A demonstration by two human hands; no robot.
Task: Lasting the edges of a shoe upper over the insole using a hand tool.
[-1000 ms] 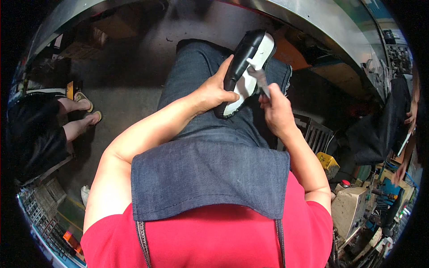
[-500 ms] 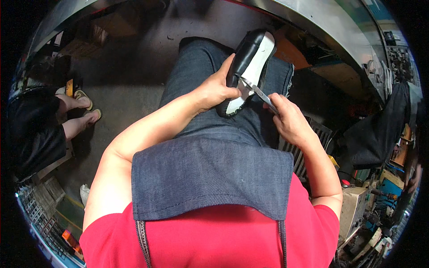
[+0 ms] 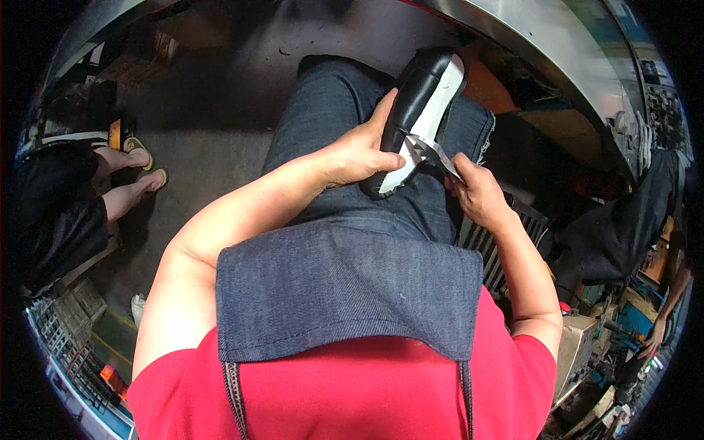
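The black shoe with a thick white sole (image 3: 422, 110) lies on the person's lap, sole turned up, resting on the blue denim trousers (image 3: 330, 117). The left hand (image 3: 363, 154) holds it around the middle, its grip clenched on the shoe. The right hand (image 3: 477, 194) has its grip clenched on a thin grey metal blade (image 3: 436, 152), and the blade tip now sits on the white sole near the heel end.

A second ago the right hand was up against the shoe and no blade showed. Half a second ago the blade was out and touching the sole. Now the right hand sits a bit lower and further from the shoe, so more of the blade shows. It looks like the person is working along the sole's edge, maybe trimming or scraping it. The shoe has hardly moved on the lap.
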